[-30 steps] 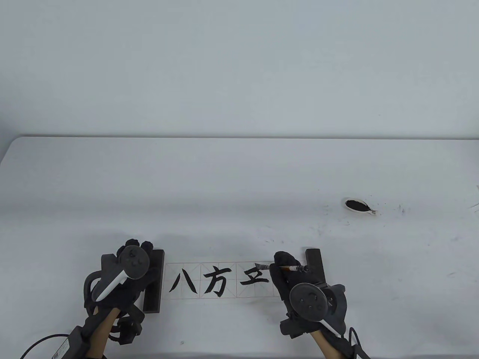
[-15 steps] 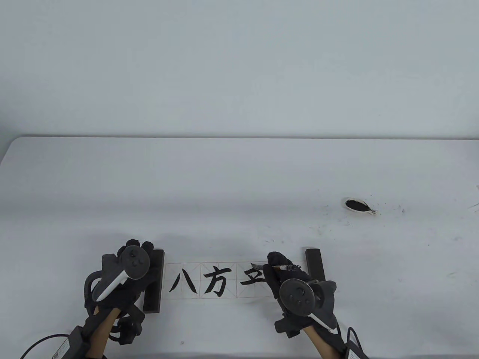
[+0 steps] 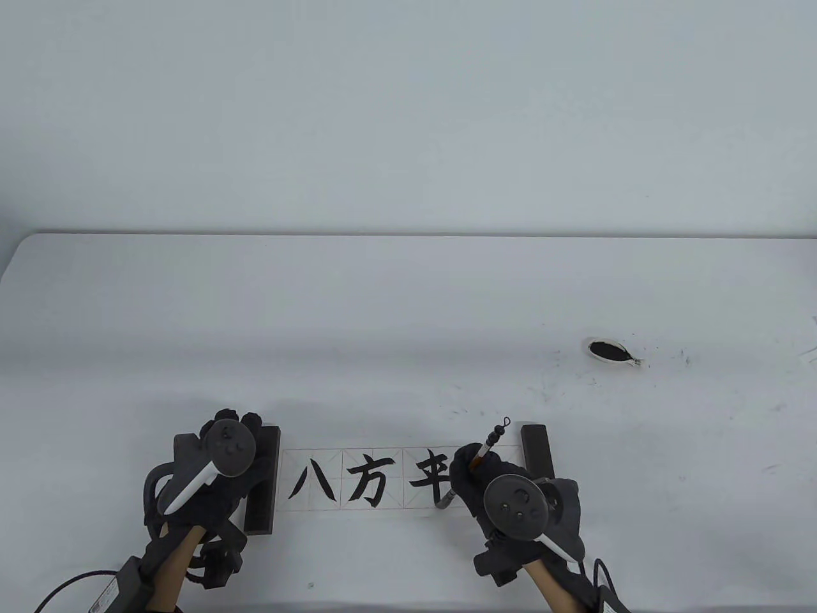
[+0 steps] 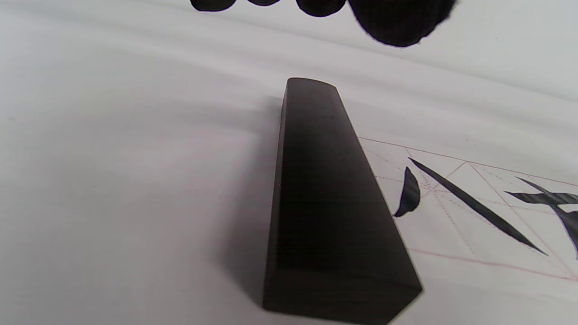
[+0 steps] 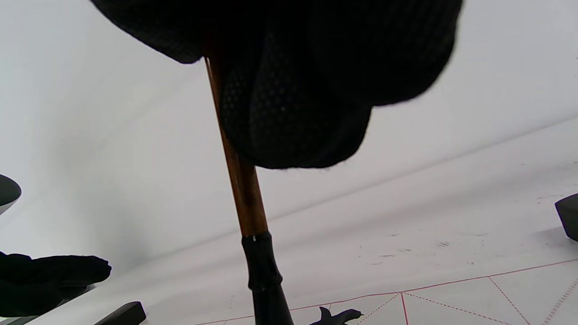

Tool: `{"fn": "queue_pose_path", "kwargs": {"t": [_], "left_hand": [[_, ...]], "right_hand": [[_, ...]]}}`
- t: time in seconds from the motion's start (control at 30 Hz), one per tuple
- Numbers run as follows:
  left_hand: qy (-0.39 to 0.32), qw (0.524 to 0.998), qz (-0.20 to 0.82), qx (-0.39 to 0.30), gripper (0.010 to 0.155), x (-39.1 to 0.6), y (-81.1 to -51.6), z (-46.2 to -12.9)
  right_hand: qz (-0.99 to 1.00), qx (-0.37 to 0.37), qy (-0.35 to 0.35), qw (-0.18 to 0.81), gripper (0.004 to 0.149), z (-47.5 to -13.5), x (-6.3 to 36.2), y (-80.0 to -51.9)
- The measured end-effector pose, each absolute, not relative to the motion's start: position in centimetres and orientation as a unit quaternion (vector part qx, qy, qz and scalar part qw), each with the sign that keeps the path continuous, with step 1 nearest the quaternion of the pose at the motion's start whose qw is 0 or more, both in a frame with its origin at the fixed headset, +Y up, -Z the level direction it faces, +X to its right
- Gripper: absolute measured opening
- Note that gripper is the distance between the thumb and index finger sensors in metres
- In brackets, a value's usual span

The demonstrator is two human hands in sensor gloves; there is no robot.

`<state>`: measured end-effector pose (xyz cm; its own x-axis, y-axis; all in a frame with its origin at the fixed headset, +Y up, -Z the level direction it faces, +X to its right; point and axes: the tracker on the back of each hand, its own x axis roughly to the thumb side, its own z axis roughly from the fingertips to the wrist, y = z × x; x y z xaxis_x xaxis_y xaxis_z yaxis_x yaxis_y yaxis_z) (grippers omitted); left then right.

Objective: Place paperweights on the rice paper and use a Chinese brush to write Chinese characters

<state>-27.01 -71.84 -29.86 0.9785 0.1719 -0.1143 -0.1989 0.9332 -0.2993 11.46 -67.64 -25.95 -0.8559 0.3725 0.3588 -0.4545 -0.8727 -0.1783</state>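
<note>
A strip of rice paper with a red grid lies near the table's front edge and bears three black characters. A dark paperweight holds its left end and another paperweight its right end. My left hand rests over the left paperweight, fingers relaxed, their tips past its far end. My right hand grips the brown brush upright, and its black tip touches the foot of the third character. In the right wrist view the gloved fingers curl round the brush shaft.
A small white ink dish with black ink sits at the right, with ink specks around it. Cables trail from both wrists at the front edge. The table's far edge meets a plain wall.
The right hand swung the brush from lying flat to upright and drew a vertical stroke down through the third character. The left hand and both paperweights stayed put.
</note>
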Motion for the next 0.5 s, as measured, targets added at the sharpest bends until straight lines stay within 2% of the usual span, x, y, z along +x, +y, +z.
{"fn": "queue_pose_path", "kwargs": {"t": [0.13,0.23,0.3,0.5], "left_hand": [[0.043,0.982,0.094,-0.156,0.079,-27.0,-71.8,-29.9],[0.043,0.982,0.095,-0.157,0.079,-27.0,-71.8,-29.9],[0.043,0.982,0.095,-0.157,0.079,-27.0,-71.9,-29.9],[0.045,0.982,0.096,-0.157,0.079,-27.1,-71.9,-29.9]], "right_hand": [[0.953,0.157,-0.131,0.223,0.038,-25.9,11.7,-67.5],[0.931,0.149,-0.213,0.258,0.038,-25.3,12.2,-67.0],[0.928,0.149,-0.232,0.251,0.039,-25.0,12.2,-66.6],[0.94,0.171,-0.221,0.193,0.04,-24.8,11.2,-67.4]]}}
